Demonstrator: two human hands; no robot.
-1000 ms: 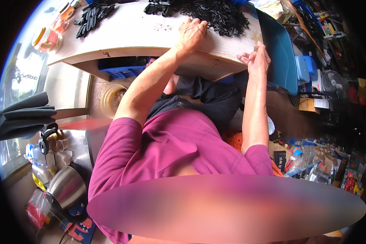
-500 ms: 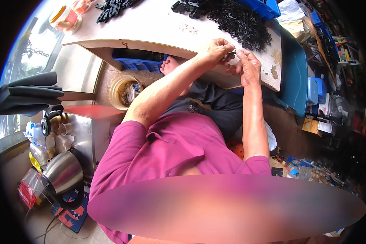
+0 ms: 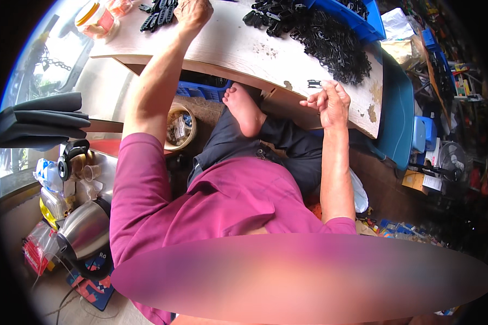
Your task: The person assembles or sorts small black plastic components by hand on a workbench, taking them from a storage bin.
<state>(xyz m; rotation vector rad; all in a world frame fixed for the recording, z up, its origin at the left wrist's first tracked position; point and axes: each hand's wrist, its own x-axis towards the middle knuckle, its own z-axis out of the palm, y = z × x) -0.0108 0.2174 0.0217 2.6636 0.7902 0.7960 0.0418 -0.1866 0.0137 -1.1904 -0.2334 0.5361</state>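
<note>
Heap of loose, tangled black plastic pieces (image 3: 336, 51) is the biggest risk: a brush from my right hand (image 3: 331, 103), just on the near side, could send some sliding to the edge. Next, the pile of long ribbed black plastic strips (image 3: 160, 15) could scatter if my left hand (image 3: 194, 13) knocks it. Those left fingers curl right beside it; can't tell whether they grip anything. Smallest: the little black rectangular plastic clip (image 3: 314, 84), above the table near the heap, looks pinched by one end in my right fingertips. Thin hold, so a twist could flip it out and over the edge.

Surface: pale wood-grain table (image 3: 228, 46), near edge bowed by the lens, dark worn patches (image 3: 371, 112) toward the right corner. Room, big to small: broad teal plastic shell (image 3: 398, 119) against the table's right end, blue plastic crate (image 3: 363, 30) behind the heap, steel kettle with black handle (image 3: 87, 230) low left, round cream plastic bucket (image 3: 193, 135) on the floor, clear jar with orange lid (image 3: 95, 24) at the table's left.
</note>
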